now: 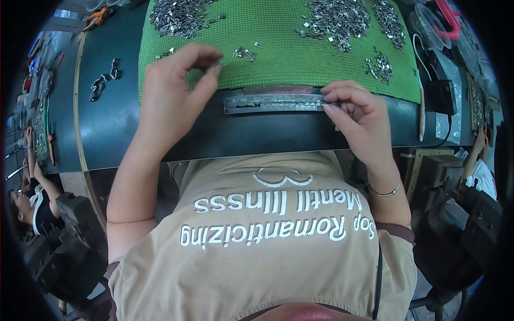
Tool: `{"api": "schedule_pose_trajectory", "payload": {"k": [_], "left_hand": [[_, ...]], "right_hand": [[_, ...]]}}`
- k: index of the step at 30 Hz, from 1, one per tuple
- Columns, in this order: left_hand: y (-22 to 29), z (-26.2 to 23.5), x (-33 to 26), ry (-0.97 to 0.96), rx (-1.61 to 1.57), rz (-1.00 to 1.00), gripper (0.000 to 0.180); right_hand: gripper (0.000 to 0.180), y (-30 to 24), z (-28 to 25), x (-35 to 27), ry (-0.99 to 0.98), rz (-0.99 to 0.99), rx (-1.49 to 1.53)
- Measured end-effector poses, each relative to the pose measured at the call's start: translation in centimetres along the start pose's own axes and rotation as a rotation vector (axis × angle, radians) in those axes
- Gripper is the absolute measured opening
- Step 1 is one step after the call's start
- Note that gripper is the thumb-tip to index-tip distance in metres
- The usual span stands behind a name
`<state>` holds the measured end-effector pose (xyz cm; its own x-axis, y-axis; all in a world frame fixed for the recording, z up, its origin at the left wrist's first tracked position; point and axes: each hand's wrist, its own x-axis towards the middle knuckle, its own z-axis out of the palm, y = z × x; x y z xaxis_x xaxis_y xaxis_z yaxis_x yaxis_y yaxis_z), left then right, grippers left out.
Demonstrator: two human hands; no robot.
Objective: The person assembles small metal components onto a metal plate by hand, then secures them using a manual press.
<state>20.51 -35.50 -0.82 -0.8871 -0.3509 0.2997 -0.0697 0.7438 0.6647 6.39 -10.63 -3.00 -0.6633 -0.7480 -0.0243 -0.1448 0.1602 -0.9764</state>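
Note:
A narrow slotted metal bar (273, 104) lies level along the front of the green mat, with a row of small metal pieces in its groove. My right hand (357, 115) is closed at the bar's right end, thumb and fingers pinching it there. Raised over the mat's left part is my left hand (179, 85), its thumb and forefinger drawn together. Whatever is between those fingertips, if anything, is too small to make out. Close to the left fingertips lie a few loose small metal parts (245, 54).
The green textured mat (278, 32) bears several heaps of small metal parts (342, 24). Linked metal pieces (104, 80) lie on the dark table (107, 128) at left. On the right are a black box with a cable (441, 96) and a clear tub (428, 27). Other people work at both sides.

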Motion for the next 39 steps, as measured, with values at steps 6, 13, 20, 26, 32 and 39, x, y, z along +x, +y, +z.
{"api": "schedule_pose_trajectory", "payload": {"k": [6, 13, 20, 26, 32, 39], "left_hand": [[0.6, 0.3, -2.2, -0.029, -0.248, -0.100, 0.013], [1.1, 2.4, -2.7, -0.021, -0.244, 0.046, 0.008], [1.3, 2.9, -3.5, -0.049, -0.214, -0.023, 0.010], [0.9, 2.7, -3.9, 0.003, 0.050, 0.258, 0.013], [-1.1, 0.4, 0.1, -0.029, 0.274, 0.321, 0.024], [-2.4, 1.2, 3.1, -0.086, 0.552, 0.406, 0.013]], "right_hand": [[0.013, -1.4, 0.7, 2.9, -0.203, -0.123, -0.189], [0.005, -0.8, 4.3, 11.2, -0.042, -0.924, -0.796], [0.009, -1.3, 4.5, 11.5, -0.232, -0.730, -1.007], [0.007, -0.3, 2.7, 10.2, -0.218, -0.728, -0.960], [0.005, -0.5, 2.4, 10.4, -0.238, -0.637, -0.859], [0.005, -1.0, 3.1, 8.1, -0.100, -0.660, -0.617]]}}
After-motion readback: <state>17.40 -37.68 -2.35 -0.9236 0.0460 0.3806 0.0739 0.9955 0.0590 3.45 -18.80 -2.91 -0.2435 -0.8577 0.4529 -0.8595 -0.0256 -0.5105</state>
